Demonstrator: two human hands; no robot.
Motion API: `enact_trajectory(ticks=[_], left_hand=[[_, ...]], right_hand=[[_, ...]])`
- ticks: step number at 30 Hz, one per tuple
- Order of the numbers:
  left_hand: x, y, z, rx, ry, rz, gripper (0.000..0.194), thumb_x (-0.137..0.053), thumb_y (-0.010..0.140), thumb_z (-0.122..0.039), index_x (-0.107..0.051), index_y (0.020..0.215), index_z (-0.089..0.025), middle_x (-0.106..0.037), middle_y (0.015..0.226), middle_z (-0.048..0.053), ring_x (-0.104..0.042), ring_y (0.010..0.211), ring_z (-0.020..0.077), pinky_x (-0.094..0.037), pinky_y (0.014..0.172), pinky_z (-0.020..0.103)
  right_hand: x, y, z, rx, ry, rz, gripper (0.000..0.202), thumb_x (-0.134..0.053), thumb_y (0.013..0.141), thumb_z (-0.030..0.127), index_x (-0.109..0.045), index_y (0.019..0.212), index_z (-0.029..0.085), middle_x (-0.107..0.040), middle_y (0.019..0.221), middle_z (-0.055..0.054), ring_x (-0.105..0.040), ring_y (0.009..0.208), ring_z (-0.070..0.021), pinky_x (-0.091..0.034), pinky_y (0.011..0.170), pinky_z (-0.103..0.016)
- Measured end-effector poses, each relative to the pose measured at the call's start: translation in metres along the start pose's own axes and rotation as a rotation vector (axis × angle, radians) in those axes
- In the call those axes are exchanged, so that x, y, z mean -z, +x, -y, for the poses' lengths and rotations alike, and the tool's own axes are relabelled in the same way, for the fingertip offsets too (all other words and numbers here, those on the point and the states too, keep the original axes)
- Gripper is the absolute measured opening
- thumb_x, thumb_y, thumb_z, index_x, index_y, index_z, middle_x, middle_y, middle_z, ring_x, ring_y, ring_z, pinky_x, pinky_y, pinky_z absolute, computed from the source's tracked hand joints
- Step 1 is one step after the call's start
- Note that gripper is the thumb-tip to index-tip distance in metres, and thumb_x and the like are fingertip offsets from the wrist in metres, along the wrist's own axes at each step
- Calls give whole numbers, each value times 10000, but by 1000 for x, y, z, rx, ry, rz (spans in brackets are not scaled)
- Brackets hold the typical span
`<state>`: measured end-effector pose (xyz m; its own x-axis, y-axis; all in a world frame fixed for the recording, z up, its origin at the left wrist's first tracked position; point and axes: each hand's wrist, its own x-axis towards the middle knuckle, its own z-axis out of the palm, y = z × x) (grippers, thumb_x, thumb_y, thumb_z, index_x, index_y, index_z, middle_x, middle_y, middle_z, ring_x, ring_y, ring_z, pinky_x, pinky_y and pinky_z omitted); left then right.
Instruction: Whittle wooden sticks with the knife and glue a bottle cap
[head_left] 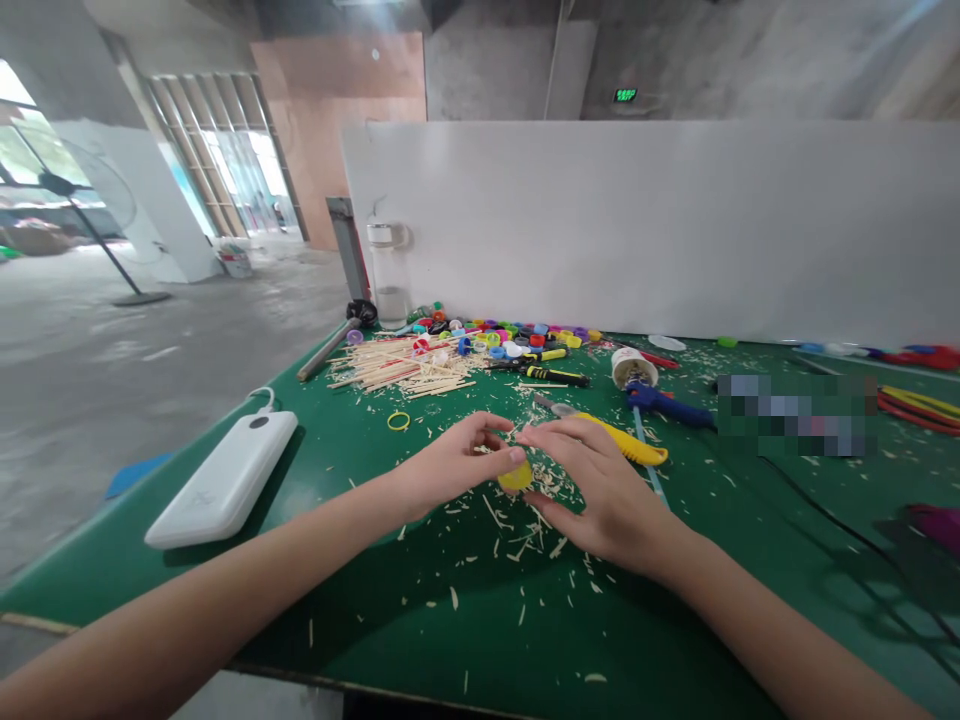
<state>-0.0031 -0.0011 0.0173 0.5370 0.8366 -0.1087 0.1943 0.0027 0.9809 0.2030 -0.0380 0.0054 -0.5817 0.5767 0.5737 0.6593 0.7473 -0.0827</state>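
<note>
Between my two hands, near the middle of the green table [360,590], is a yellow cap-like piece [515,476]. My left hand [457,462] has its thumb against the upper part of the piece, with the fingers curled above it. My right hand [592,485] arches on the other side, fingertips near the left ones and thumb beside the piece's lower right edge. Pale wood shavings [529,525] lie beneath and around both hands. Just beyond the right hand rests a yellow-handled cutter [626,440].
A white power bank [225,480] lies at left, near a yellow ring [398,421]. Wooden sticks [397,365], coloured caps [495,340] and pliers [555,376] lie behind the hands. A blue glue gun [671,405] with a black cable is at right.
</note>
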Motion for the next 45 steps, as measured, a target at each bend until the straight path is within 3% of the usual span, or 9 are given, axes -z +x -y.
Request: enact_trajectory(ticks=[7,15,22,27,33,36,41,45], left_hand=[[-2,-1,1,13,7,16,506,-622,798,-460,-476,1195,-182,-554,1137,107,-536,1031,228,-429,856,355],[-2,1,6,-7,39,16,523,-608,807,-496,-474,1200,-178,-550,1162,124,-541,1054,240,-443,869,373],[-3,3,3,-14,-201,75,390,-512,880,-488,-490,1096,-163,-608,973,87,-631,824,182,-481,825,384],[0,2,-2,-29,32,16,353,-549,869,-393,-480,1126,-160,-623,971,85,-644,860,202,-468,853,396],[4,5,5,-135,167,107,340,-633,781,-216,-530,1097,-146,-654,955,78,-632,858,181,-494,795,343],[6,5,6,-187,273,127,243,-626,792,-254,-607,1007,-144,-674,917,68,-629,814,166,-495,753,315],[7,4,2,-268,421,20,154,-585,827,-295,-666,841,-164,-669,803,24,-589,719,123,-463,693,265],[7,0,-4,-309,364,22,172,-527,869,-295,-641,842,-169,-641,788,14,-559,708,107,-445,671,245]], right_hand=[[-6,1,1,65,-37,-4,453,-557,879,281,-431,1306,196,-604,1196,-94,-510,1135,-223,-377,1002,-453],[-7,1,-2,79,-72,-39,572,-559,884,330,-334,1398,217,-649,1149,-70,-582,1042,-216,-385,980,-448],[-2,0,-5,99,-200,-97,600,-598,860,323,-340,1392,218,-680,1007,-51,-588,945,-205,-385,941,-432],[-1,1,-7,78,-251,-120,528,-590,866,322,-392,1345,216,-675,963,-51,-585,913,-205,-378,926,-424],[0,0,-8,64,-258,-137,491,-611,849,351,-446,1288,204,-662,922,-52,-562,894,-215,-391,886,-408],[0,0,-7,72,-253,-150,462,-625,839,346,-478,1245,181,-657,905,-54,-558,879,-207,-393,884,-400],[-1,0,-5,81,-236,-142,431,-636,832,326,-506,1212,171,-663,914,-56,-569,878,-204,-399,875,-395],[-4,-2,-13,-76,-255,-224,380,-642,820,337,-549,1152,178,-675,934,-73,-583,884,-228,-416,811,-397]])
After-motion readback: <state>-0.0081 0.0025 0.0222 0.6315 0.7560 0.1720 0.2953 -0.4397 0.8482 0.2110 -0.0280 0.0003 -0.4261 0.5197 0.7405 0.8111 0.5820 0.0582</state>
